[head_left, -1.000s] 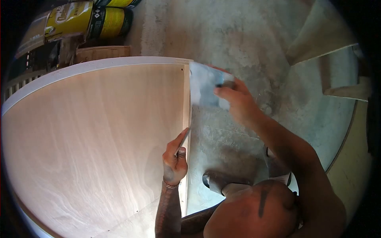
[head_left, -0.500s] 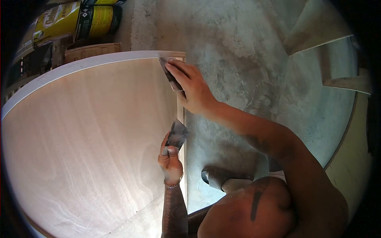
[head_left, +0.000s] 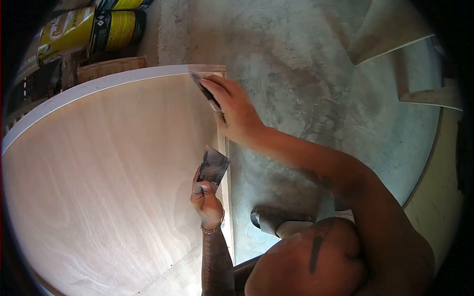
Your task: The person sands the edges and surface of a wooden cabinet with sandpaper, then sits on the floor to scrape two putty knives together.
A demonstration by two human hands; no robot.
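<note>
My right hand point(head_left: 239, 106) grips a dark flat putty scraper point(head_left: 203, 91), its fingers pressed along the blade. The scraper's far end is at the pale edge strip point(head_left: 133, 75) of a large wooden panel point(head_left: 123, 163), near the panel's far right corner. Closer to me, my left hand point(head_left: 206, 201) holds a second flat putty scraper point(head_left: 214, 166) between thumb and fingers, with its smeared broad face turned up. This scraper and hand overlap the panel's right side in view. A chain bracelet circles the left wrist.
Yellow and dark green cans point(head_left: 91, 32) lie at the upper left, near a wooden piece point(head_left: 111, 68). Concrete floor point(head_left: 291, 64) runs along the panel's right side. Board pieces point(head_left: 390, 34) stand at the upper right. A sandalled foot point(head_left: 276, 220) rests beside the panel.
My right hand and its scraper have shifted slightly left along the edge strip. My left hand has moved a little left with its scraper. The whole view has shifted slightly.
</note>
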